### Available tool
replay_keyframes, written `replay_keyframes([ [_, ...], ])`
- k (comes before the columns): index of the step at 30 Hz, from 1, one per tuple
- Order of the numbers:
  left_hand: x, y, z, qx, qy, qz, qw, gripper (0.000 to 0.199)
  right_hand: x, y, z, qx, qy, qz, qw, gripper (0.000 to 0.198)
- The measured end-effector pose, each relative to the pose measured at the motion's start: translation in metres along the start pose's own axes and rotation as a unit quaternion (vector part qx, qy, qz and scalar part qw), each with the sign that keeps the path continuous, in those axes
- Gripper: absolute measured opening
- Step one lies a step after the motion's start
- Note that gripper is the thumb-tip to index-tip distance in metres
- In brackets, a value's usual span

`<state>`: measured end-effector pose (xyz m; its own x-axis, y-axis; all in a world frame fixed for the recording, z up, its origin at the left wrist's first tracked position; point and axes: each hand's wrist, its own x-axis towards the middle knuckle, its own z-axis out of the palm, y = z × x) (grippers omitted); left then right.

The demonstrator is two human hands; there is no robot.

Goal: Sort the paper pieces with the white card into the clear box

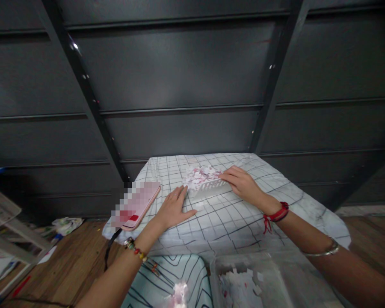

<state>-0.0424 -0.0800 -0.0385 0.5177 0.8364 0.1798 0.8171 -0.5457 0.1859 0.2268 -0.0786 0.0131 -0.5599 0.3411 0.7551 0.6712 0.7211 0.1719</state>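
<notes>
On the checked cloth sits a small white slotted basket (208,189), heaped with white and pink scraps (201,174) that look like paper. My left hand (173,208) lies palm down beside the basket's left end, thumb spread and fingertips at its corner. At the opposite end, my right hand (242,184) has its fingers closed on the basket's right rim. The basket's right corner is hidden behind those fingers.
A phone in a pink case (140,209) lies left on the cloth-covered table (227,226), a dark cord by it. In front are a clear plastic bin (276,273) with white pieces and a patterned light-blue surface (195,273). Dark panels (179,68) rise behind.
</notes>
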Motion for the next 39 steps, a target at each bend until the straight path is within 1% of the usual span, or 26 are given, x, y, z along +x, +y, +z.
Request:
replay_keyframes([
  [3,0.000,0.001,-0.001,-0.001,-0.002,0.000,1.000,0.084,-0.002,0.002,-0.004,0.017,-0.012,-0.004,1.000,0.034],
  [7,0.000,0.002,-0.003,-0.012,0.009,0.003,1.000,0.082,-0.009,0.005,-0.021,0.034,-0.023,-0.009,0.999,0.035],
  [11,-0.006,0.008,-0.007,-0.026,0.027,0.044,0.998,0.079,-0.013,0.004,-0.033,0.023,-0.013,-0.003,1.000,0.030],
  [13,-0.011,0.014,-0.007,-0.036,0.011,0.065,0.997,0.082,-0.013,0.002,-0.033,0.004,-0.006,0.013,1.000,0.029],
  [14,-0.013,0.017,-0.007,-0.038,-0.009,0.071,0.997,0.086,-0.013,0.001,-0.032,-0.007,-0.006,0.021,1.000,0.029],
  [17,-0.018,0.022,-0.006,-0.036,-0.042,0.068,0.996,0.092,-0.015,-0.003,-0.030,-0.030,-0.024,0.032,0.999,0.029],
  [21,-0.017,0.022,-0.003,-0.035,-0.044,0.070,0.996,0.093,-0.020,-0.007,-0.035,-0.015,-0.052,0.029,0.998,0.030],
  [27,-0.016,0.023,-0.003,-0.035,-0.052,0.062,0.996,0.097,-0.023,-0.014,-0.054,0.025,-0.050,0.008,0.998,0.032],
  [32,-0.017,0.025,-0.005,-0.023,-0.064,0.050,0.996,0.099,-0.024,-0.022,-0.070,0.017,-0.059,0.000,0.998,0.027],
  [39,-0.017,0.024,-0.005,-0.014,-0.059,0.062,0.996,0.097,-0.032,-0.032,-0.093,0.029,-0.070,-0.007,0.997,0.019],
])
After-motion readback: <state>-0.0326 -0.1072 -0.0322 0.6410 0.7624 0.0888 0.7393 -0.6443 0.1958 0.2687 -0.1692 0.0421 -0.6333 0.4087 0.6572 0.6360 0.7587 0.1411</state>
